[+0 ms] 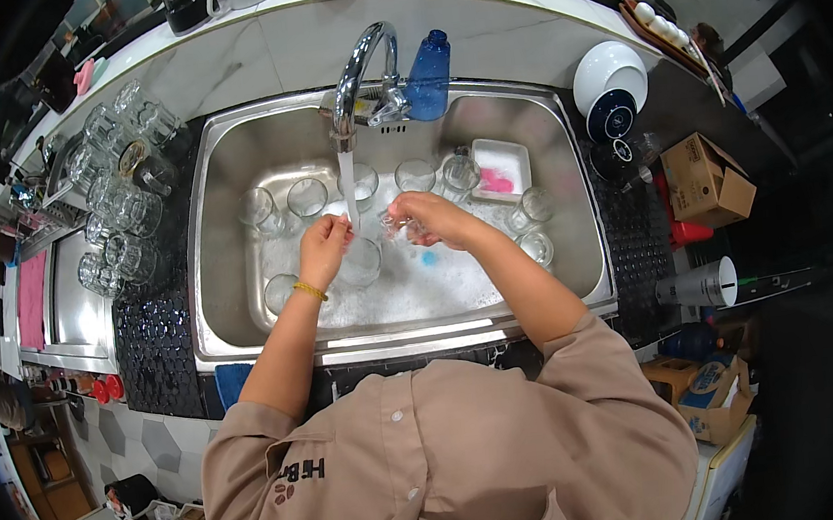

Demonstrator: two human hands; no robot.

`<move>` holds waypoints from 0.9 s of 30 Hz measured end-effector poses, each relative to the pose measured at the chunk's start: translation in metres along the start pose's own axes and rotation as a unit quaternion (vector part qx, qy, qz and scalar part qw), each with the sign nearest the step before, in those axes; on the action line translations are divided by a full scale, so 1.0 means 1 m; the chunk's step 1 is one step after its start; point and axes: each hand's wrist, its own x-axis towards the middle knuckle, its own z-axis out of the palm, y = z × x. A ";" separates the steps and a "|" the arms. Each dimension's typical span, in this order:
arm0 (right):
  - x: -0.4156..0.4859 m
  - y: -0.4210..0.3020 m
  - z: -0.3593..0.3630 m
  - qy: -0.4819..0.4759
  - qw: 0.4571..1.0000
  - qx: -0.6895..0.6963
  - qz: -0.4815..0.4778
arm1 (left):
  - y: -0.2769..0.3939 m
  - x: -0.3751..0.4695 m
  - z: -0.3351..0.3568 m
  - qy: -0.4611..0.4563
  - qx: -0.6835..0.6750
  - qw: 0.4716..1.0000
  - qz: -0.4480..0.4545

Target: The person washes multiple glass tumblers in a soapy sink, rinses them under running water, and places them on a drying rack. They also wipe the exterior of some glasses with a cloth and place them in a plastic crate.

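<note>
Water runs from the chrome faucet (358,57) into the stainless steel sink (228,276). My left hand (326,247) is beside the stream, thumb and fingers drawn together. A clear drinking glass (361,265) lies right by those fingertips; whether they grip it is hidden. To the right of the stream, my right hand (431,220) has curled, wet fingers. Something clear glints at its fingertips, water or glass, I cannot tell which. Several glasses stand around the basin, among them one glass (307,197) at the back left and another (536,248) at the right. Suds cover much of the basin floor.
A white tray (519,162) with suds and something pink sits in the sink's back right. A blue bottle (429,77) stands behind the faucet. Glass mugs (125,204) crowd the left counter. White bowls (608,72), a dark saucer (610,115) and a cardboard box (707,179) are at right.
</note>
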 end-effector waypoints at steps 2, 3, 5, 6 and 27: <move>-0.012 0.008 -0.001 0.106 0.917 -0.352 -0.151 | -0.002 0.004 -0.009 0.010 0.121 0.992 0.038; -0.018 0.011 0.000 0.155 0.811 -0.530 -0.193 | -0.002 0.004 -0.012 0.018 0.174 0.983 0.054; -0.027 0.016 -0.002 0.136 0.900 -0.386 -0.150 | -0.002 0.000 -0.013 -0.002 0.257 0.965 0.055; -0.031 0.016 -0.006 0.104 0.957 -0.250 -0.099 | -0.002 -0.002 -0.012 -0.013 0.294 0.954 0.062; -0.252 0.065 -0.287 0.687 0.653 -0.311 0.074 | -0.039 -0.008 0.015 -0.126 0.387 0.907 0.108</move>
